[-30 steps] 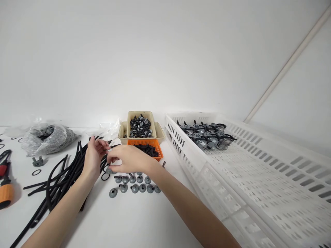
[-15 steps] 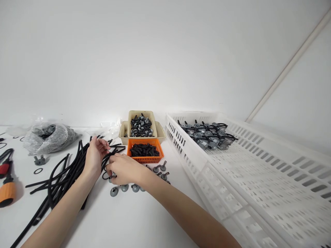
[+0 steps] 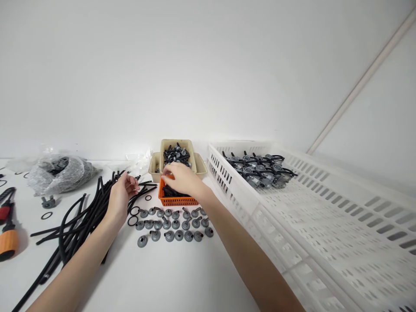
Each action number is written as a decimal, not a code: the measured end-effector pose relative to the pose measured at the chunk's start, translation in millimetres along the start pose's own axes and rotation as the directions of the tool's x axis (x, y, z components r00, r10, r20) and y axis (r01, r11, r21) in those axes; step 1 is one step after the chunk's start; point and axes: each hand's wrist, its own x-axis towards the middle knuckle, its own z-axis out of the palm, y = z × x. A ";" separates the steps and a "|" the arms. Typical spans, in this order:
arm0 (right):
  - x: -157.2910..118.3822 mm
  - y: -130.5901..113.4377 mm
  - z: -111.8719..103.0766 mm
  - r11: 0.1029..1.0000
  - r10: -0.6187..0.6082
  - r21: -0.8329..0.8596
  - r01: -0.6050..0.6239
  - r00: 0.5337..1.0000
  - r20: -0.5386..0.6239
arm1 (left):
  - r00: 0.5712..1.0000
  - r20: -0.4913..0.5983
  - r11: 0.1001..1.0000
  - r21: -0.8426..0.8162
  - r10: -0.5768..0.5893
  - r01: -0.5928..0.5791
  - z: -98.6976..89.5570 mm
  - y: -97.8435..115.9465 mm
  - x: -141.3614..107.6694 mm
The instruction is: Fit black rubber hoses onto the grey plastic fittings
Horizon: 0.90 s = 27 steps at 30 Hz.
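Apparently mid-reach: right hand (image 3: 183, 178) curled over basket (image 3: 178, 202) near its back left corner, grip unclear; a pick there needs a fine pinch. Left hand (image 3: 121, 197) half-open, seemingly empty, by hoses (image 3: 94, 212). Caps (image 3: 188, 236) in rows off basket's front edge.

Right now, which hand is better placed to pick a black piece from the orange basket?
Probably the right: the right hand is over the basket, while the left hand is off to its left, by the black tubes.
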 end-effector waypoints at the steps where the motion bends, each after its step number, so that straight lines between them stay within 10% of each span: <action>1: 0.7 9.9 -0.3 0.998 0.059 -0.034 -0.060 0.998 -0.038 | 1.000 0.000 1.000 0.005 -0.004 0.004 0.1 -0.3 0.0; 9: -2.5 64.3 15.8 0.895 0.348 -0.246 -0.373 0.927 -0.139 | 0.999 0.029 0.999 0.026 -0.028 0.027 1.0 -2.0 -2.5; 27: -3.3 52.1 20.7 0.812 0.465 -0.355 -0.464 0.881 -0.087 | 0.999 0.022 0.999 0.041 -0.026 0.025 0.7 1.0 -2.7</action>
